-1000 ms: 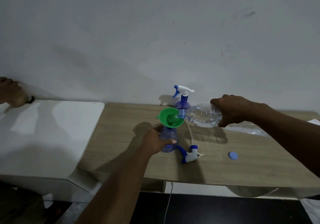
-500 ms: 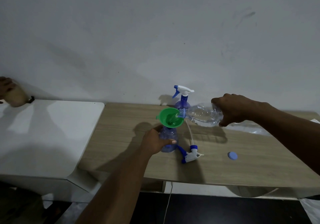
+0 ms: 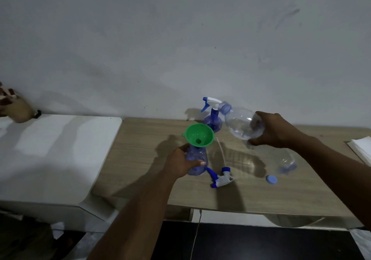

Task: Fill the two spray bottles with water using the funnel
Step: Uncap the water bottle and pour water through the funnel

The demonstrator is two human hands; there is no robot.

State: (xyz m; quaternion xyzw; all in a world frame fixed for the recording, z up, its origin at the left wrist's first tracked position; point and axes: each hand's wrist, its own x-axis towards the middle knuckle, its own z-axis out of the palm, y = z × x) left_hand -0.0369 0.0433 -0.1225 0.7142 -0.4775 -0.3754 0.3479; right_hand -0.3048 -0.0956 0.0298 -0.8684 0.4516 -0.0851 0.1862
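Spray bottle number one sits wrapped in the left hand, uncapped, with the green funnel seated upright in its neck just above that hand's fingers. Its trigger head with the long dip tube lies on the wooden table, just right of the left hand. The right hand is closed around the base of a clear water bottle, mouth tilted up and away from the funnel, so no water is running. A little water seems to remain in it. The second spray bottle stands capped beyond the funnel, close to the water bottle's mouth. A blue cap and another clear bottle lie below the right hand. Pouring into the first bottle looks paused or finished; next likely comes lifting the funnel out and screwing the trigger head back on, keeping the bottle steady
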